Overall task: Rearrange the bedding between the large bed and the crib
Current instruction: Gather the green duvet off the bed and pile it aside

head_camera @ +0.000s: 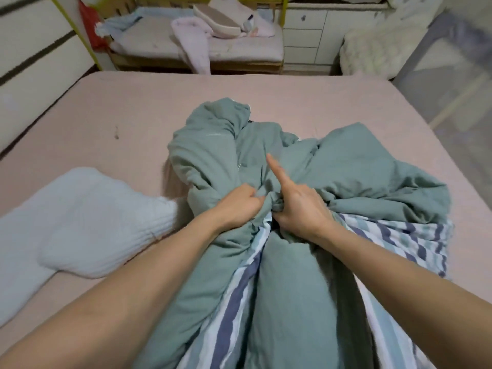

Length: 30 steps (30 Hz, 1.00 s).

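— Item one, our left hand (241, 206): how do we list it?
— Fist-closed. Its fingers curl tight into a bunched fold of the green quilt (346, 177), knuckles up.
— Item two, our right hand (298, 206)?
— Just beside the left, nearly touching it. The index finger points straight out over the quilt; the thumb and remaining fingers clamp the same gathered fold from the other side.
— Where does the quilt lie?
— Heaped on the large bed (119, 115), under and beyond both hands. Its striped blue-and-white underside (415, 243) shows near our right wrist and runs back between our forearms.
— Other entries?
— A white knitted blanket (80, 222) left of the left forearm, apart from the quilt. Far beyond the hands, past the bed's edge, the crib (202, 49), holding a pink cloth (191, 41) and a tilted pillow (215, 20).
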Each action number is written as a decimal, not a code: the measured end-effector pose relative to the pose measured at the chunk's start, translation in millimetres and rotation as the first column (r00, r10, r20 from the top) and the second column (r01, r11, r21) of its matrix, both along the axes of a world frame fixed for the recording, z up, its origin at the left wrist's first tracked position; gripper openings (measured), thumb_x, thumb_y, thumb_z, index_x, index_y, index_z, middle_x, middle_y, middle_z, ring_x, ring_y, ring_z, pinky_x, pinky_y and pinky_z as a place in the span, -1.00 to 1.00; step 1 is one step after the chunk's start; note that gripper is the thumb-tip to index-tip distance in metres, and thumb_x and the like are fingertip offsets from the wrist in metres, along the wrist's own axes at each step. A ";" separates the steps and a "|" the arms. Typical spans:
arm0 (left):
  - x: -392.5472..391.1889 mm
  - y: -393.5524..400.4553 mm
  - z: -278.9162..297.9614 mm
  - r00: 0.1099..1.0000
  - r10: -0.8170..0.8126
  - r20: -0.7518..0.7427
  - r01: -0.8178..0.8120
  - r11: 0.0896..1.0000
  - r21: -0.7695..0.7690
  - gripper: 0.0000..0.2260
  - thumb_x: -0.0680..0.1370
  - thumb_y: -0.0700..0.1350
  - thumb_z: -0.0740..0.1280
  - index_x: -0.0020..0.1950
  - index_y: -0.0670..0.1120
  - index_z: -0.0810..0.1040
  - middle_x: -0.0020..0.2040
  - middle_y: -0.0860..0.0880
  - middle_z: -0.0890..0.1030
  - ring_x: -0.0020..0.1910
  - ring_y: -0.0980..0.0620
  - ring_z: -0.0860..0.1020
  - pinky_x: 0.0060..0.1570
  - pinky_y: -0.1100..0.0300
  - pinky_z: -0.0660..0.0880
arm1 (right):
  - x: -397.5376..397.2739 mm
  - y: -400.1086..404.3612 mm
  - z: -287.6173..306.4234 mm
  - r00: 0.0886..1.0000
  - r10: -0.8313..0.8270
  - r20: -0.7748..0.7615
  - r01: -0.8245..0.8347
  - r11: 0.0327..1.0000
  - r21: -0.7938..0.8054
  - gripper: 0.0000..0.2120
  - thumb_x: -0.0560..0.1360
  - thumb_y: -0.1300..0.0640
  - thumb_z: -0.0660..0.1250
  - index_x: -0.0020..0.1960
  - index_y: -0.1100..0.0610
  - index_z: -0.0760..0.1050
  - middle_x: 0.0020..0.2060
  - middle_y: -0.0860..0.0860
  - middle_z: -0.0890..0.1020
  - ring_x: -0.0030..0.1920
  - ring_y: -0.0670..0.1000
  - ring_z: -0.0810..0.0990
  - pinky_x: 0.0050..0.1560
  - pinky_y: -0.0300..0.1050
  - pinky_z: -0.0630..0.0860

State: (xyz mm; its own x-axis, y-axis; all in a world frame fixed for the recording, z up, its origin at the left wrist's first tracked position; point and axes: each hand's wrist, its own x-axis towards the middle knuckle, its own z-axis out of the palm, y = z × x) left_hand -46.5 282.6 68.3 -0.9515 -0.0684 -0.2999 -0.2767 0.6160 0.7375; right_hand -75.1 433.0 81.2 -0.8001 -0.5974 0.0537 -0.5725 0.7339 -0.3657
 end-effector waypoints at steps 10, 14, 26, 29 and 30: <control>149.0 15.0 86.0 0.962 -0.063 0.265 0.026 0.990 0.140 -0.71 0.50 0.00 0.24 -0.42 0.00 0.44 -0.44 0.09 0.45 -0.40 0.10 0.34 -0.30 0.19 0.31 | 114.8 29.8 45.0 0.946 0.266 0.184 -0.304 0.925 0.226 -0.85 0.42 0.08 0.29 -0.02 0.03 0.39 -0.01 0.12 0.60 0.05 0.22 0.55 -0.14 -0.01 0.41; 128.0 -46.9 44.0 0.815 0.578 0.050 -0.579 0.815 0.006 -0.76 0.57 -0.10 0.22 -0.15 -0.13 0.64 -0.16 -0.16 0.66 -0.19 -0.10 0.58 -0.07 0.11 0.56 | 100.0 -15.6 28.6 0.953 0.250 0.169 -0.290 0.912 0.291 -0.79 0.42 0.14 0.27 0.05 0.08 0.47 0.03 0.14 0.60 0.07 0.22 0.56 -0.03 0.02 0.50; 46.1 -169.8 -105.6 0.320 0.875 0.362 -0.886 0.412 -0.211 0.11 0.36 0.30 0.41 0.53 -0.26 -0.19 0.50 -0.30 0.15 0.49 -0.27 0.14 0.46 -0.14 0.07 | 62.0 -92.8 -75.0 0.939 0.303 0.163 -0.344 0.826 0.446 -0.69 0.40 0.19 0.26 0.14 0.08 0.46 0.05 0.13 0.58 0.08 0.20 0.56 -0.02 -0.02 0.49; 47.6 -165.8 -125.0 0.359 0.890 0.281 -0.930 0.366 0.030 -0.36 0.43 -0.11 0.45 0.40 -0.35 0.30 0.33 -0.22 0.47 0.27 -0.16 0.47 0.19 0.10 0.43 | 60.2 -99.4 -82.1 0.935 0.309 0.174 -0.354 0.825 0.440 -0.69 0.41 0.19 0.26 0.15 0.09 0.45 0.06 0.14 0.57 0.08 0.21 0.56 -0.02 0.00 0.48; 48.5 -158.2 -122.4 0.395 0.891 0.223 -0.918 0.386 0.087 -0.54 0.43 -0.23 0.40 0.31 -0.31 0.43 0.25 -0.20 0.53 0.19 -0.13 0.52 0.07 0.15 0.46 | 60.3 -98.1 -82.5 0.937 0.299 0.183 -0.349 0.835 0.426 -0.70 0.41 0.19 0.26 0.14 0.09 0.44 0.06 0.14 0.57 0.08 0.21 0.56 -0.03 0.00 0.48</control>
